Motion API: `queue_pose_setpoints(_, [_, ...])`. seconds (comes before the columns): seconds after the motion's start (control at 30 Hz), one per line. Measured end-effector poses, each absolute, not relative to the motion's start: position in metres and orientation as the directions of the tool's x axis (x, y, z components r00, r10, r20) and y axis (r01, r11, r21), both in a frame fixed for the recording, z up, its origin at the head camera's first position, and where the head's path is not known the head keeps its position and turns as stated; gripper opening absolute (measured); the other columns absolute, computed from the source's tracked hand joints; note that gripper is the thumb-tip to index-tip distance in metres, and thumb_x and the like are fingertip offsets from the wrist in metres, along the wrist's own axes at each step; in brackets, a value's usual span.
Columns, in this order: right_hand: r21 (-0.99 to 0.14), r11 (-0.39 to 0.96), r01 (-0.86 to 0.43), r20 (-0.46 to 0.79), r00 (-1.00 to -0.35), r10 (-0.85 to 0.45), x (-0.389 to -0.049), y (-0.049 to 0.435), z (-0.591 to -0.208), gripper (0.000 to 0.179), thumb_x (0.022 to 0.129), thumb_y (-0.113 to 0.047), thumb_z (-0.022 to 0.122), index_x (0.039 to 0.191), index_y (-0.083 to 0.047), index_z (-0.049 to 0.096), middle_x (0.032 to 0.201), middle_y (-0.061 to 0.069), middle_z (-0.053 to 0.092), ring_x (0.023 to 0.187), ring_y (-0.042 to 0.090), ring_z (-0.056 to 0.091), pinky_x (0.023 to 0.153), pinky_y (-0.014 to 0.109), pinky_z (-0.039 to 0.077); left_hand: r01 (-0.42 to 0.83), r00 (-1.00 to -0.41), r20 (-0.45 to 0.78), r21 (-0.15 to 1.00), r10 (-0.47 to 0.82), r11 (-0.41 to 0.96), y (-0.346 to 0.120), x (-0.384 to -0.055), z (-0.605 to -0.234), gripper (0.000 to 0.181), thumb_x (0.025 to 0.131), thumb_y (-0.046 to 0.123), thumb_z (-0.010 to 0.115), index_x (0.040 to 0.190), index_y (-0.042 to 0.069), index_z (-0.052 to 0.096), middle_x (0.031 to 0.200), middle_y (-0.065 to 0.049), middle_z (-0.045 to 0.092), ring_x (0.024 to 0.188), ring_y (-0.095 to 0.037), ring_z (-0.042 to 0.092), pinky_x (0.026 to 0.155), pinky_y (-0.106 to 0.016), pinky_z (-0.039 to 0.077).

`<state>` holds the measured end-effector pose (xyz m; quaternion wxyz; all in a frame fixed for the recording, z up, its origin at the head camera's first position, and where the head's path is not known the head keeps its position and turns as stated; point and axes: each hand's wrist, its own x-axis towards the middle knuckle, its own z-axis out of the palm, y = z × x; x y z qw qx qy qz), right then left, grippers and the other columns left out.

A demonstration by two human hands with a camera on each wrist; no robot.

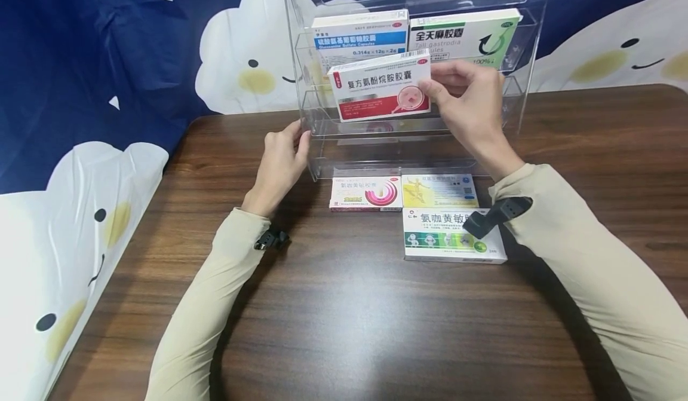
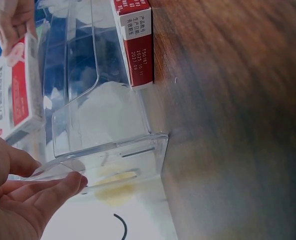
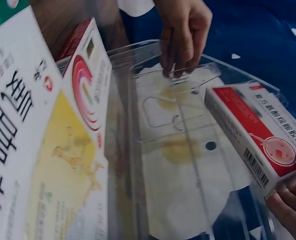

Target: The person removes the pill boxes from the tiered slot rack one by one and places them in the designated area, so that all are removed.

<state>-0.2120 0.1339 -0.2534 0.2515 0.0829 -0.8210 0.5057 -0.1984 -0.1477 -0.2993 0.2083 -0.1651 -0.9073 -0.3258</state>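
Note:
My right hand (image 1: 475, 105) pinches the right end of a white and red medicine box (image 1: 384, 84), thumb on the front and fingers behind. The box tilts slightly, in front of a middle tier of the clear plastic display rack (image 2: 133, 160). My left hand (image 1: 279, 165) grips the rack's left side edge between thumb and fingers, as the left wrist view shows. On the tier behind the held box stand a blue and white box (image 1: 360, 39) and a green and white box (image 1: 462, 33), both partly covered.
Before the rack, on the brown wooden table (image 1: 344, 317), are a pink-ringed box (image 1: 365, 193), a yellow and white box (image 1: 439, 190) and a larger green-striped box (image 1: 454, 245). A blue curtain (image 1: 123, 36) with white clouds hangs behind.

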Motion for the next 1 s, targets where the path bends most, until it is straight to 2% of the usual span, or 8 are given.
queue_pose_setpoints(0.17, [-0.822,0.446,-0.354,0.439,-0.893,0.1,-0.201,0.139,-0.249,0.031,0.082,-0.016,0.077,0.108,0.0,0.071,0.102,0.016,0.072,0.075,-0.006,0.065,0.071,0.014,0.052,0.437,-0.856,0.49,0.514,0.166,0.738,-0.148,-0.199,-0.299,0.023,0.096,0.005,0.053,0.108,-0.009,0.066,0.095,-0.022,0.071,0.072,-0.021,0.062,0.067,-0.038,0.053])
queue_pose_setpoints(0.33, [-0.863,0.4,-0.309,0.369,-0.926,0.081,-0.186,0.144,-0.251,0.034,0.08,-0.015,0.079,0.107,0.003,0.07,0.094,0.01,0.074,0.069,-0.005,0.066,0.064,0.013,0.052,0.439,-0.854,0.493,0.509,0.168,0.74,-0.148,-0.199,-0.3,0.022,0.096,0.005,0.052,0.106,-0.009,0.066,0.09,-0.021,0.071,0.068,-0.021,0.059,0.066,-0.038,0.052])
queue_pose_setpoints(0.53, [-0.868,0.419,-0.266,0.308,-0.951,0.035,-0.171,0.148,-0.255,0.037,0.081,-0.02,0.079,0.109,0.003,0.069,0.099,0.013,0.073,0.072,-0.006,0.066,0.064,0.013,0.052,0.44,-0.853,0.495,0.51,0.166,0.739,-0.149,-0.199,-0.3,0.022,0.096,0.005,0.053,0.107,-0.009,0.066,0.092,-0.022,0.071,0.071,-0.021,0.061,0.067,-0.038,0.053])
queue_pose_setpoints(0.7, [-0.892,0.39,-0.23,0.253,-0.967,0.008,-0.16,0.149,-0.26,0.038,0.081,-0.019,0.079,0.109,0.005,0.068,0.094,0.008,0.074,0.075,-0.002,0.068,0.066,0.017,0.054,0.441,-0.852,0.496,0.509,0.166,0.74,-0.148,-0.198,-0.3,0.024,0.096,0.006,0.052,0.108,-0.01,0.065,0.094,-0.021,0.071,0.072,-0.021,0.061,0.067,-0.038,0.053])
queue_pose_setpoints(1.0, [-0.903,0.401,-0.154,0.146,-0.988,-0.051,-0.145,0.141,-0.272,0.036,0.081,-0.024,0.079,0.106,0.001,0.07,0.094,0.011,0.074,0.075,0.001,0.068,0.065,0.019,0.055,0.442,-0.852,0.496,0.512,0.166,0.736,-0.148,-0.198,-0.299,0.024,0.096,0.005,0.052,0.108,-0.01,0.065,0.092,-0.022,0.071,0.072,-0.021,0.062,0.066,-0.038,0.052])
